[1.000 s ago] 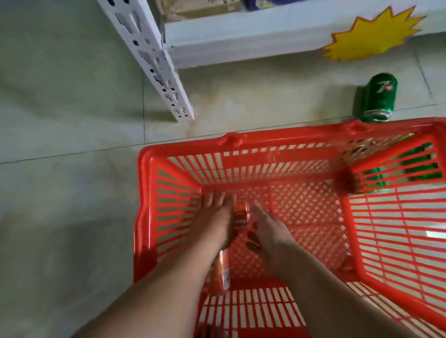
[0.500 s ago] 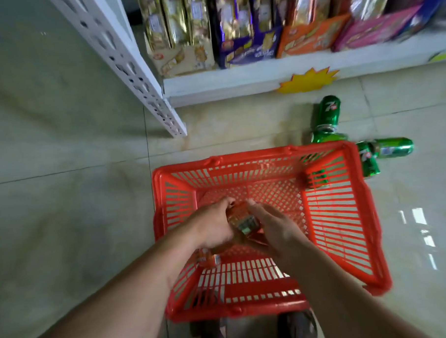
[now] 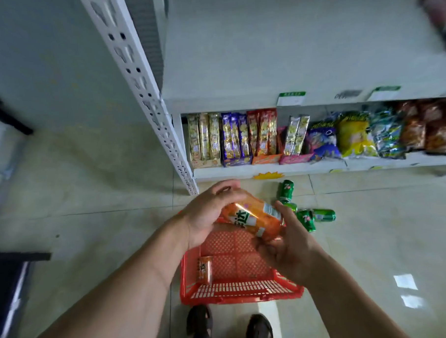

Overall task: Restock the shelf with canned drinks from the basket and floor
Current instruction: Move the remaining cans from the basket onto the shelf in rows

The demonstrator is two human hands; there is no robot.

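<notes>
An orange drink can [image 3: 254,219] lies tilted between both hands above the red basket [image 3: 237,293]. My left hand [image 3: 208,213] curls over its upper left end. My right hand [image 3: 286,245] holds its lower right end, fingers round it. A second orange can [image 3: 205,269] lies in the basket's left corner. Several green 7up cans [image 3: 306,217] lie on the floor just past the basket, one of them [image 3: 285,190] nearer the shelf. The white shelf top [image 3: 288,51] above is bare.
The lower shelf [image 3: 268,168] is packed with snack boxes and chip bags [image 3: 353,137]. A white perforated upright [image 3: 147,95] marks the shelf's left end. My shoes [image 3: 229,327] stand just behind the basket. Dark furniture [image 3: 7,293] stands at the far left.
Both hands have lifted the orange can out of the basket and up. The view has risen and pulled back, bringing the bare shelf top into sight.
</notes>
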